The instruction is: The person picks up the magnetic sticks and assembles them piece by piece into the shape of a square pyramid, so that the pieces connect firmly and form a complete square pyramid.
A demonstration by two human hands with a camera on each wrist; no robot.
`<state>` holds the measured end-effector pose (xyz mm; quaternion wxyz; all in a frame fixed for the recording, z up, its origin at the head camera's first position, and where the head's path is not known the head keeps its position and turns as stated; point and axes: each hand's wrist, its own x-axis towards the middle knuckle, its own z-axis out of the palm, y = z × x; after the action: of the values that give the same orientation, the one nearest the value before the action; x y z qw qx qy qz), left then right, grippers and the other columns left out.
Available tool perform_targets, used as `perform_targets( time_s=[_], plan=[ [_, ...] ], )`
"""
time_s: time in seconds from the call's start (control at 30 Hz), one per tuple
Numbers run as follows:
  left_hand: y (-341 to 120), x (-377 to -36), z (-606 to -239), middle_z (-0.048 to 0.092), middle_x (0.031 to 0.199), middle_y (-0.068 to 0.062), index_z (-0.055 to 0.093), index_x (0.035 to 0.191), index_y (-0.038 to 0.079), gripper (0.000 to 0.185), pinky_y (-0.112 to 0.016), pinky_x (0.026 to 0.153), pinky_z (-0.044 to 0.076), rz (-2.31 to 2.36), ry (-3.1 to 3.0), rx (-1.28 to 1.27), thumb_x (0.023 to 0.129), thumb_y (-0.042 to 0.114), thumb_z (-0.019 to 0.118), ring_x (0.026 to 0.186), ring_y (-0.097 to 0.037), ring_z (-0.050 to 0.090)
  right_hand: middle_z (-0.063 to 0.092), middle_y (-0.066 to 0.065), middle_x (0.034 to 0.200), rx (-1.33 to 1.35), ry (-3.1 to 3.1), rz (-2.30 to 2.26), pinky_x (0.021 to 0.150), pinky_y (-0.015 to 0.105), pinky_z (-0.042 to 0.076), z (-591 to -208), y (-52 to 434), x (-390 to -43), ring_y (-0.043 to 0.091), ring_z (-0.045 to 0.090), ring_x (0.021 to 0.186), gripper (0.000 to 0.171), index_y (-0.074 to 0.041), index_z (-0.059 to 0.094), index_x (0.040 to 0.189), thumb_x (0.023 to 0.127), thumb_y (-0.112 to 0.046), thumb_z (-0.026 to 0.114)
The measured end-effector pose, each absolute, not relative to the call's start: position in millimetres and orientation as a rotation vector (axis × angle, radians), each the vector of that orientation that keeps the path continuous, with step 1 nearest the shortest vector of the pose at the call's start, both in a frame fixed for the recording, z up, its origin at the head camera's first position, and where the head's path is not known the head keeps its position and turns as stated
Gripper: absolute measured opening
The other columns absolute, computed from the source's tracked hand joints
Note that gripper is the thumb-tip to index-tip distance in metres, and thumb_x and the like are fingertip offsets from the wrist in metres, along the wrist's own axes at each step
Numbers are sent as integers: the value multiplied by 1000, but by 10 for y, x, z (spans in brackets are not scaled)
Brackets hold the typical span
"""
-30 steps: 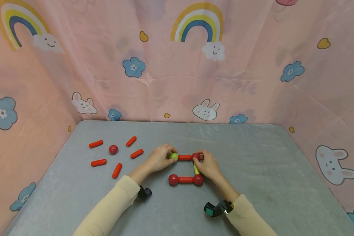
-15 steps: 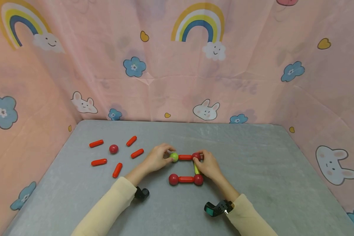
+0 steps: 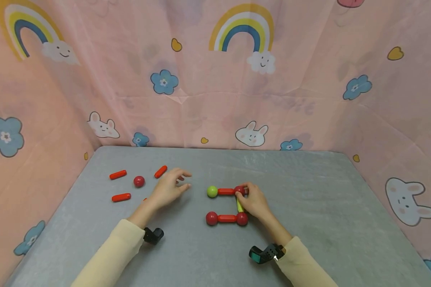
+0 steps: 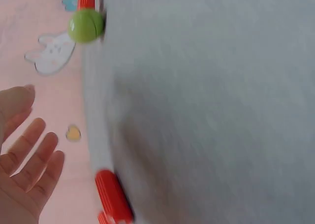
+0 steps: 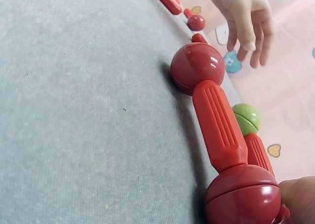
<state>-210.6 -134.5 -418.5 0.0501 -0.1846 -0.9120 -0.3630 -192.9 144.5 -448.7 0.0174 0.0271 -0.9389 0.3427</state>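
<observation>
Head view shows the left hand (image 3: 167, 189) above the grey table (image 3: 309, 199), well apart from a three-sided frame (image 3: 239, 201) of balls and rods, which lies on its right. The fingers of this hand are loosely extended, the thumb stands away from them, and they hold nothing. The right hand (image 3: 255, 201) pinches the far right red ball (image 3: 238, 189) of the frame between thumb and fingers.

From this ball, the far red rod (image 3: 226, 191) goes left to the green ball (image 3: 212, 191), which no hand touches. A yellow-green rod (image 3: 240, 206), partly covered by the right hand, joins it to the near right red ball (image 3: 242, 219). The near red rod (image 3: 227, 218) then goes left to the near left red ball (image 3: 212, 218), so the left side of the frame has a gap.

At the left part of the table lie a loose red ball (image 3: 139, 181), an upper red rod (image 3: 118, 174) and a lower red rod (image 3: 121, 197). Another loose red rod (image 3: 161, 171) lies just beyond the left hand. Left wrist view also has a red rod at the lower edge, apart from the fingers. Behind the table hangs a pink cloth (image 3: 201, 111) with rainbows, rabbits and blue flowers.
</observation>
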Motion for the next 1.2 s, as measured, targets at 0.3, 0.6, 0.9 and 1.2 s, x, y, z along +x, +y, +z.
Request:
perform_targets(
  time_s=[0.3, 0.6, 0.9, 1.2],
  plan=[
    [-1661, -2140, -4232, 63, 105, -10, 65, 108, 6, 31, -41, 77, 51, -1098, -2698, -403, 79, 12, 72, 92, -25, 60, 58, 15, 92, 93, -2906, 1065, 73, 42, 43, -4499, 1452, -1934, 25, 53, 82, 30, 0, 60, 107, 84, -20, 62],
    [-1777, -2118, -4292, 62, 103, -13, 65, 107, 3, 32, -41, 77, 50, -1079, -2800, -195, 78, 15, 73, 90, -27, 61, 56, 14, 90, 85, -2922, 1041, 70, 40, 42, -4493, 1446, -1928, 24, 51, 79, 30, -1, 60, 107, 85, -21, 62],
    [-1775, -2126, -4343, 61, 96, -13, 66, 103, 3, 31, -39, 74, 48, -1088, -2878, -149, 75, 15, 74, 85, -25, 59, 57, 15, 91, 82, -2921, 1045, 71, 39, 43, -4486, 1444, -1926, 24, 52, 79, 31, -1, 60, 107, 84, -21, 62],
    [-1762, -2173, -4423, 64, 89, -9, 67, 99, 5, 28, -38, 71, 46, -1033, -2909, -166, 74, 13, 75, 80, -22, 57, 57, 14, 90, 79, -2914, 1054, 71, 39, 43, -4486, 1443, -1926, 24, 52, 79, 31, -1, 60, 107, 84, -21, 63]
  ],
)
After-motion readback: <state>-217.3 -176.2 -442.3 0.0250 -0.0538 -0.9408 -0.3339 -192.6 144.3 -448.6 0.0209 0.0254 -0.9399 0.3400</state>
